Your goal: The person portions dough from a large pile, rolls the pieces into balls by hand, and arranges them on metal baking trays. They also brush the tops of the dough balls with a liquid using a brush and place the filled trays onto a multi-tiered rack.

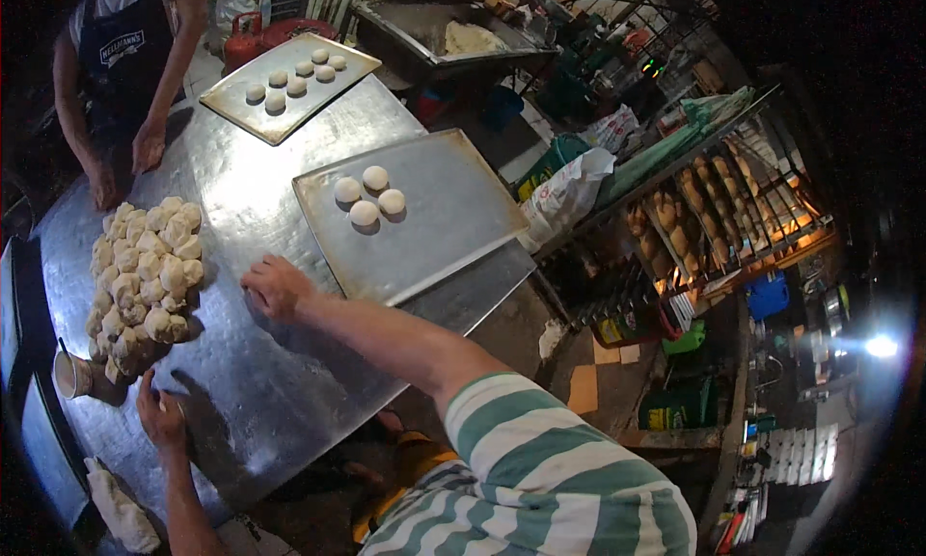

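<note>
Two bare hands show on my feed, over a metal surface [289, 392]. The left hand [162, 418] comes up from the lower edge, its forefinger reaching away toward the near end of a dough heap [145, 262]; its grip is loose, fingers somewhat apart, with nothing visibly held. The right hand [278, 288] crosses in from the lower right on a long forearm, palm down, knuckles up, fingers bent toward the heap. I cannot tell whether that grip is closed on anything, as the back of the hand hides what is under it.

The heap sits on the left part of the surface, its long axis running away from the person and leaning slightly right at the far end. I see pale cream lumps, knobby and uneven, piled on one another. Just beside its near end stands a cup [74, 375] with a thin stick in it.

Beyond the right hand, four dough balls [364, 213], smooth, round and without a long axis, are grouped toward the left side of a baking tray [434, 209]
</note>
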`<state>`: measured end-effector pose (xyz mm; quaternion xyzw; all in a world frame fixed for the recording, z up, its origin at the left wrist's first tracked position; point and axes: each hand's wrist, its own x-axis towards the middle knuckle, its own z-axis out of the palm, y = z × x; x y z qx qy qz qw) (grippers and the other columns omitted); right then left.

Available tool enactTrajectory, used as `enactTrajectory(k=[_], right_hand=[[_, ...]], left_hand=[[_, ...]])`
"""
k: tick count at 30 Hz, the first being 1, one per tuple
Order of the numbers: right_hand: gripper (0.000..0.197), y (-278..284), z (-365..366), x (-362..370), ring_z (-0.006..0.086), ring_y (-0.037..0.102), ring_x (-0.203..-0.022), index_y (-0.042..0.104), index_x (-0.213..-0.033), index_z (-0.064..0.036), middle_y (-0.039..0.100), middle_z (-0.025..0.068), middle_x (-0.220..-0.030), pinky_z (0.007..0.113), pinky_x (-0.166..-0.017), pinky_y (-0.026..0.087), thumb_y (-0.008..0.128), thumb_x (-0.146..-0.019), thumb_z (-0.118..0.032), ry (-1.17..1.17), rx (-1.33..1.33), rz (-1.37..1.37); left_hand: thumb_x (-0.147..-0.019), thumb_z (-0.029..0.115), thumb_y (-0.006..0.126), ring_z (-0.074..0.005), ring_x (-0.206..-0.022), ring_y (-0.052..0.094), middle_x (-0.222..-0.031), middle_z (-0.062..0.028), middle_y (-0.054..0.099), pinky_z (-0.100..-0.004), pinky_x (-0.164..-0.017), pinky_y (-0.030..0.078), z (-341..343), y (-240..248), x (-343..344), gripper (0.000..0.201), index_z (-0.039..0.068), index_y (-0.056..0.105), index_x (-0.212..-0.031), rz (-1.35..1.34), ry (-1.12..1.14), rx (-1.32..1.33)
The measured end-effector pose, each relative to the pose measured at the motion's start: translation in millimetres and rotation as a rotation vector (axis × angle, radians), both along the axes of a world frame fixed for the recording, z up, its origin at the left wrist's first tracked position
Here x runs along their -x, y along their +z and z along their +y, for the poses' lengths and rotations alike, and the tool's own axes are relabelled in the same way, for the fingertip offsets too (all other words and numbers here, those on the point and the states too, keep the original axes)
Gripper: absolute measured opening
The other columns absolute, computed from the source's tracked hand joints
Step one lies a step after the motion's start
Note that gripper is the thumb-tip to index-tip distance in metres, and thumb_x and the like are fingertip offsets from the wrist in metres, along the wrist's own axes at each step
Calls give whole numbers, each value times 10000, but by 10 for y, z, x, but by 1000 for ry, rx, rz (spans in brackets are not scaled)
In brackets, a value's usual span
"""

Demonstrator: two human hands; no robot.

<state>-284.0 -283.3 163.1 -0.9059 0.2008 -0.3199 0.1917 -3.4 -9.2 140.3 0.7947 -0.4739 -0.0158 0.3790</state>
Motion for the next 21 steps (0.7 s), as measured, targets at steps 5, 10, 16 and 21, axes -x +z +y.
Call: enactTrajectory(k=[5, 10, 16, 21], right_hand=[[136, 62, 537, 127, 327, 574, -914, 657, -965, -106, 592, 103, -878, 467, -837, 483, 661, -829, -93, 91, 10, 41], [151, 44, -311, -333, 328, 589, -915, 671, -977, -99, 593, 113, -855, 465, -834, 482, 657, -827, -98, 141, 119, 130], [190, -142, 115, 105, 336, 594, -921, 678, -991, -104, 617, 118, -875, 474, -862, 483, 657, -802, -97, 14, -55, 30], [199, 132, -48, -145, 331, 595, -933, 678, -992, -112, 618, 114, -899, 470, -871, 487, 663, -794, -106, 158, 110, 86]], left_hand=[[-765, -51, 502, -372, -947, 601, -1108, -181, 663, -461, -897, 478, 187, -45, 511, 577, 44, 615, -1323, -129, -121, -70], [-806, -28, 519, -418, -1035, 613, -1125, -206, 660, -484, -962, 480, -488, -117, -145, 457, 6, 616, -1251, -359, -133, 74], [-811, 10, 545, -432, -1042, 623, -1051, -215, 669, -493, -936, 484, 233, -257, 184, 452, -2, 629, -1254, -146, 91, -55], [-788, 20, 551, -425, -926, 577, -951, -189, 598, -512, -884, 463, -351, 21, 317, 424, 21, 631, -1205, -165, -155, -83]])
